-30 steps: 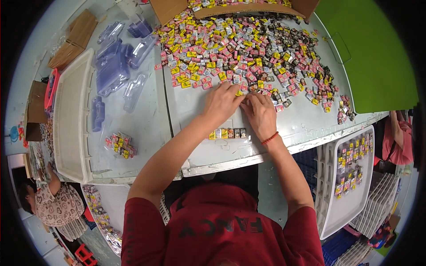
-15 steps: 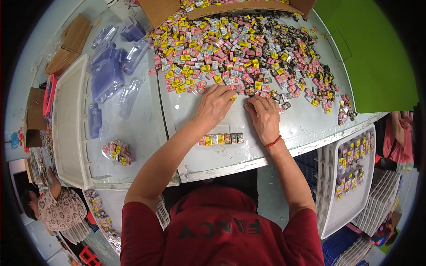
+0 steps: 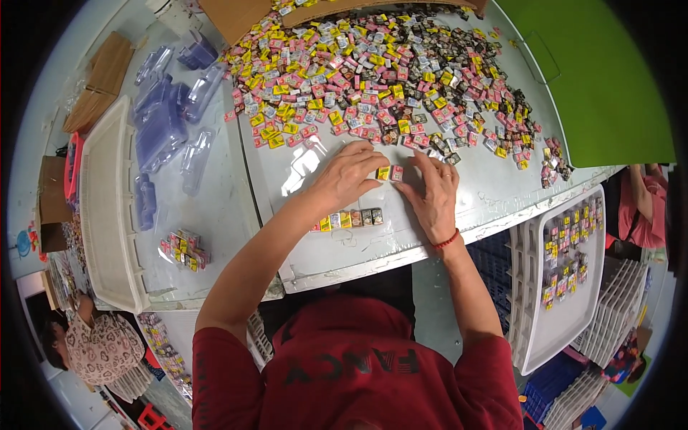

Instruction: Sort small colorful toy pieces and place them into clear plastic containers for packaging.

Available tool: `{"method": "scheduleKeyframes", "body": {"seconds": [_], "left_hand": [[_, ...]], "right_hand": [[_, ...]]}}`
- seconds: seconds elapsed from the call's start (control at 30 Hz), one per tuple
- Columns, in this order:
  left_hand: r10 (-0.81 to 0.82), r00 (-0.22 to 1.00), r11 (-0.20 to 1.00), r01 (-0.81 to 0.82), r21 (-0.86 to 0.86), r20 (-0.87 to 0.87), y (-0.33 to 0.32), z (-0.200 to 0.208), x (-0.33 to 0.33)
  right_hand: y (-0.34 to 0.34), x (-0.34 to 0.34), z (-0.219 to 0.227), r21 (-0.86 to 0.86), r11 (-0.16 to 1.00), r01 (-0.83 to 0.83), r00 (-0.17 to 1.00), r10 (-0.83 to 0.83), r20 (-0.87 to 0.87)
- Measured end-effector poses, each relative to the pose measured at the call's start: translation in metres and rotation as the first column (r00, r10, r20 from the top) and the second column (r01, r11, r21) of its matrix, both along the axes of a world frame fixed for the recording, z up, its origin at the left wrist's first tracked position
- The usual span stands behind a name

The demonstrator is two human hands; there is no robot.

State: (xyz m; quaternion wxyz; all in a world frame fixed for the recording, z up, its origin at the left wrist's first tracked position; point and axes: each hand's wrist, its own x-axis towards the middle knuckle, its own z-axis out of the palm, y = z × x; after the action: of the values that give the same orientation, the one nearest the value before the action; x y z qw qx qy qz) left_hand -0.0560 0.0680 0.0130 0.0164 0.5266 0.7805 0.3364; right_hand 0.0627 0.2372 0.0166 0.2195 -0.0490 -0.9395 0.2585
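My left hand (image 3: 347,174) has its thumb and fingertips closed at a small yellow box (image 3: 383,173) just above the white table. Right beside that box sits a small pink box (image 3: 396,173). Around the pink box's other side curves my right hand (image 3: 434,188), thumb and fingers apart, with no box seen between them; whether it touches the pink one I cannot tell. Nearer to me lies a short row of small boxes (image 3: 356,218) in yellow, white, brown and black, its left end partly covered by my left forearm. Beyond both hands spreads a large heap of similar boxes (image 3: 337,79).
Clear plastic trays (image 3: 163,129) and a wrapped bundle of boxes (image 3: 185,251) lie on the left. A white crate (image 3: 107,215) stands past them. At right is a white tray (image 3: 534,315) with packed sets, below a green panel (image 3: 595,86). Other people work at both sides.
Both hands have drawn back from the heap's edge toward me. The yellow box came along with my left hand, and a pink box now sits beside it. The view has shifted slightly.
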Motion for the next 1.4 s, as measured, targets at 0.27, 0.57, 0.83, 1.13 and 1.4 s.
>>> {"method": "scheduleKeyframes", "body": {"seconds": [0.27, 0.57, 0.83, 1.13, 1.4], "left_hand": [[-0.11, 0.993, 0.993, 0.111, -0.03, 0.052, 0.018, -0.002, 0.003], [-0.151, 0.987, 0.987, 0.148, 0.058, 0.057, 0.026, -0.011, 0.003], [-0.033, 0.998, 0.999, 0.034, 0.025, -0.049, 0.004, -0.009, 0.0], [0.06, 0.998, 0.998, -0.06, 0.031, -0.006, -0.018, -0.002, 0.003], [0.107, 0.992, 0.986, -0.115, 0.121, 0.072, -0.029, -0.022, 0.005]], "right_hand": [[0.034, 0.034, -0.005, 0.068, 0.972, 0.224, 0.974, -0.221, -0.046], [0.031, 0.017, 0.008, 0.069, 0.976, 0.206, 0.971, -0.195, -0.142], [0.012, -0.04, 0.019, 0.248, 0.969, 0.023, 0.986, 0.019, -0.164], [0.011, -0.053, -0.002, 0.326, 0.945, -0.017, 0.998, 0.037, -0.055], [-0.008, -0.055, -0.008, 0.355, 0.933, 0.054, 0.993, -0.013, -0.116]]}}
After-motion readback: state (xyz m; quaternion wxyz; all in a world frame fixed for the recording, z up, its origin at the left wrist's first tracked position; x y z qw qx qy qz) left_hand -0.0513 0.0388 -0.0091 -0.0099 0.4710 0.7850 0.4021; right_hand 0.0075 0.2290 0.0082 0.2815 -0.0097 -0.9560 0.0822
